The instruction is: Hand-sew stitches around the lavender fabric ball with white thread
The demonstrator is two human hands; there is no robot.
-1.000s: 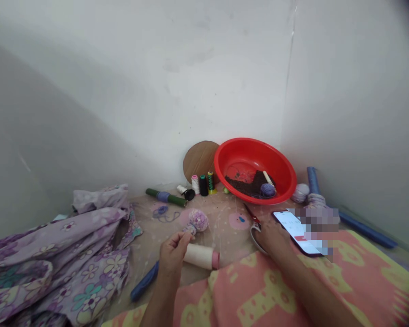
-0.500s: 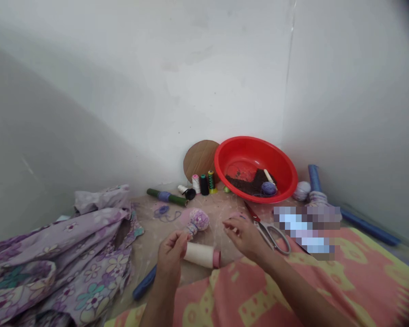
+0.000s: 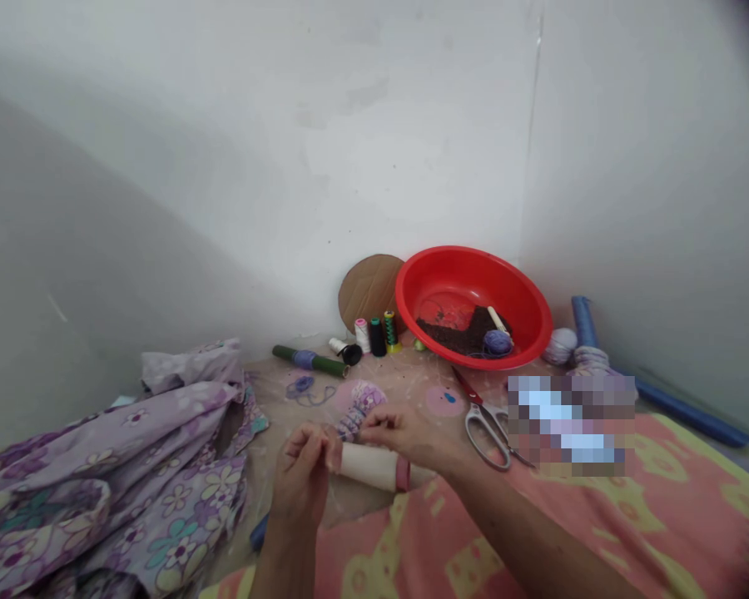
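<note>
My left hand is closed in a pinch in front of the left end of a cream thread cone with pink ends. What its fingertips hold is too small to make out. My right hand hovers over the cone, thumb and fingers pinched together; any thread between them is too fine to see. Just behind both hands lies a floral cloth bundle with a rounded end and a neck wrapped in pale yarn. The right fingers partly cover it, and I cannot tell whether they touch it.
Scissors lie to the right, beside a pixelated patch. Behind are a red basin holding dark material and purple yarn, small thread spools, and a green stick with purple yarn. Floral cloth is heaped left; a pink-yellow blanket lies in front.
My right hand has moved left, from near the scissors to over the cone and in front of the bundle. My left hand has shifted slightly left. The view has tilted a little.
</note>
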